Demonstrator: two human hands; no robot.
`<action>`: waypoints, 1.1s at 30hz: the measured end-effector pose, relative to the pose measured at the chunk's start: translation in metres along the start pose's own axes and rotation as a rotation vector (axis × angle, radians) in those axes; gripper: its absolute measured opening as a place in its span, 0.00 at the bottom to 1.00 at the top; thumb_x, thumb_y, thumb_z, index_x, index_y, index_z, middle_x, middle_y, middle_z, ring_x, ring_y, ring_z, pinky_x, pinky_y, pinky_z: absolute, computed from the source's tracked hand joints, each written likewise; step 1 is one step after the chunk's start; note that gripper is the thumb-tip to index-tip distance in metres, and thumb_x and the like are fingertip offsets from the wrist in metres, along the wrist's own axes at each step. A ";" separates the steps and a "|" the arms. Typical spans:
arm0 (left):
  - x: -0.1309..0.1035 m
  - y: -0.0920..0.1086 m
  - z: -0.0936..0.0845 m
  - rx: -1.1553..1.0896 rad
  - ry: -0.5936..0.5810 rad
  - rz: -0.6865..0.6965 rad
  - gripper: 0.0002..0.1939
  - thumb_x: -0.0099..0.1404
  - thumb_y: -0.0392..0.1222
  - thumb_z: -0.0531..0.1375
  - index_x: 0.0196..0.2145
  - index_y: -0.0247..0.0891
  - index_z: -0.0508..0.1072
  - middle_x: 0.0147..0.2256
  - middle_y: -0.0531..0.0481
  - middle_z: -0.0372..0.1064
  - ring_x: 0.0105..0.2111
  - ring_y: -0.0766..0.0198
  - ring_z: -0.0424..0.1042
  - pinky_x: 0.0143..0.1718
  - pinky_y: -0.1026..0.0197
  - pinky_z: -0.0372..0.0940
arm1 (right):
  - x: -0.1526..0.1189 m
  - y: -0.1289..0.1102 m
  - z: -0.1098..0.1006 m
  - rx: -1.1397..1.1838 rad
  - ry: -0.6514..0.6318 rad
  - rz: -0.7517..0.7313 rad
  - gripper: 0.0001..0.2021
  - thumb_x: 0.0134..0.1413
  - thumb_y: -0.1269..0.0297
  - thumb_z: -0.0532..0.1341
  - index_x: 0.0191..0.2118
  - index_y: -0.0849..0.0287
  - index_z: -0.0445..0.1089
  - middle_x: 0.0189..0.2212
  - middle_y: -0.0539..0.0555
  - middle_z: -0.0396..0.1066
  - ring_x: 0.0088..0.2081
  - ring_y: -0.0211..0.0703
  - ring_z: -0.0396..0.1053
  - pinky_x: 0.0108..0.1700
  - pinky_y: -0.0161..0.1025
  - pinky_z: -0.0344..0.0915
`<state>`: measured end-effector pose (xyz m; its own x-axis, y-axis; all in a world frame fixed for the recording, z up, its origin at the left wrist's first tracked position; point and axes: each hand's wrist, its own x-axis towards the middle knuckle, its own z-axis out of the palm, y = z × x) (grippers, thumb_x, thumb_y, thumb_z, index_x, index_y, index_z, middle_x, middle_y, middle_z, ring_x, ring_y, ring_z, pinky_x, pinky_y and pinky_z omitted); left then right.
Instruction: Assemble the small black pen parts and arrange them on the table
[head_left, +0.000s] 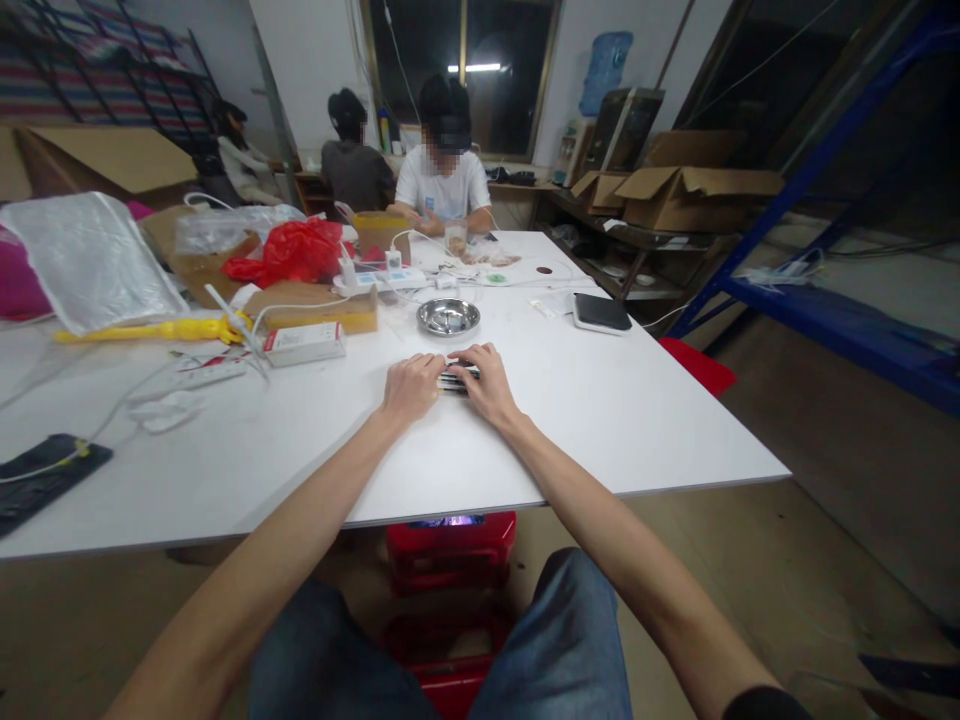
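On the white table [592, 410], my two hands meet near the front edge, over several thin dark sticks with pale gaps between them [452, 381]. My left hand [411, 388] is closed at their left end, its fingers curled. From the right, my right hand [487, 384] bends over the same sticks, thumb and fingers gripping them. The fingers hide most of the sticks, so their exact kind cannot be made out. A shiny round metal dish [448, 317] stands just beyond my hands, not touched by them.
To the left lie a white-and-red box [304, 343], a yellow tool-like object [161, 330], cables and a black phone-like slab [49, 478]. A black-and-white device [601, 313] sits at the right. Across the table a person [442, 185] works; red stools [450, 555] stand below.
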<state>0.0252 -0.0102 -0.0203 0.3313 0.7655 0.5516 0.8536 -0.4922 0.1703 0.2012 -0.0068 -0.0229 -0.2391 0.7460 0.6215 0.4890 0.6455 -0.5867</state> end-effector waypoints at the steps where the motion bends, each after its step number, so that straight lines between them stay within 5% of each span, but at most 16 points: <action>1: -0.001 0.001 -0.002 0.037 -0.020 0.006 0.10 0.68 0.31 0.54 0.36 0.41 0.74 0.32 0.44 0.72 0.38 0.52 0.72 0.36 0.55 0.60 | 0.000 0.001 -0.001 -0.004 -0.014 0.004 0.12 0.70 0.61 0.55 0.42 0.55 0.76 0.38 0.55 0.75 0.44 0.50 0.64 0.51 0.47 0.59; 7: -0.005 0.010 -0.016 0.167 -0.136 -0.011 0.13 0.72 0.32 0.51 0.41 0.40 0.74 0.39 0.45 0.76 0.41 0.54 0.74 0.35 0.55 0.59 | -0.002 -0.002 -0.006 0.103 -0.008 -0.024 0.09 0.66 0.68 0.57 0.39 0.56 0.75 0.36 0.56 0.73 0.43 0.48 0.67 0.48 0.45 0.64; 11: -0.006 0.012 -0.017 0.156 -0.151 -0.040 0.12 0.71 0.33 0.52 0.42 0.40 0.75 0.40 0.46 0.77 0.42 0.54 0.75 0.35 0.55 0.59 | -0.003 -0.005 -0.006 0.104 0.015 -0.014 0.07 0.63 0.63 0.63 0.44 0.55 0.76 0.40 0.56 0.73 0.43 0.48 0.68 0.49 0.45 0.64; 16: -0.007 0.014 -0.017 0.155 -0.160 -0.015 0.12 0.73 0.35 0.51 0.42 0.41 0.75 0.40 0.45 0.78 0.43 0.54 0.75 0.36 0.55 0.59 | -0.004 -0.002 -0.005 0.017 -0.027 0.043 0.13 0.68 0.63 0.57 0.31 0.56 0.73 0.27 0.53 0.72 0.35 0.46 0.66 0.43 0.44 0.62; 22: -0.006 0.014 -0.020 0.135 -0.155 -0.081 0.12 0.71 0.34 0.52 0.40 0.41 0.75 0.40 0.46 0.79 0.43 0.54 0.76 0.35 0.55 0.58 | -0.003 -0.007 -0.007 0.045 0.015 -0.050 0.05 0.62 0.66 0.64 0.43 0.57 0.75 0.40 0.56 0.74 0.45 0.49 0.68 0.50 0.45 0.64; 27: -0.005 0.013 -0.021 0.125 -0.155 -0.102 0.13 0.71 0.34 0.51 0.39 0.41 0.75 0.39 0.47 0.79 0.42 0.54 0.76 0.35 0.55 0.58 | -0.003 -0.003 -0.005 0.006 -0.042 0.030 0.10 0.67 0.63 0.59 0.37 0.56 0.77 0.32 0.54 0.76 0.38 0.48 0.67 0.47 0.45 0.63; 33: -0.005 0.013 -0.021 0.119 -0.178 -0.161 0.12 0.71 0.35 0.52 0.39 0.41 0.76 0.39 0.47 0.80 0.41 0.54 0.77 0.35 0.56 0.57 | -0.005 -0.003 -0.005 0.051 -0.001 -0.059 0.05 0.61 0.67 0.63 0.43 0.57 0.75 0.40 0.56 0.76 0.44 0.50 0.68 0.49 0.46 0.64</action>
<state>0.0258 -0.0295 -0.0035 0.2437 0.8961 0.3710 0.9389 -0.3138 0.1413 0.2050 -0.0129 -0.0218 -0.2673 0.7066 0.6552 0.4304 0.6959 -0.5749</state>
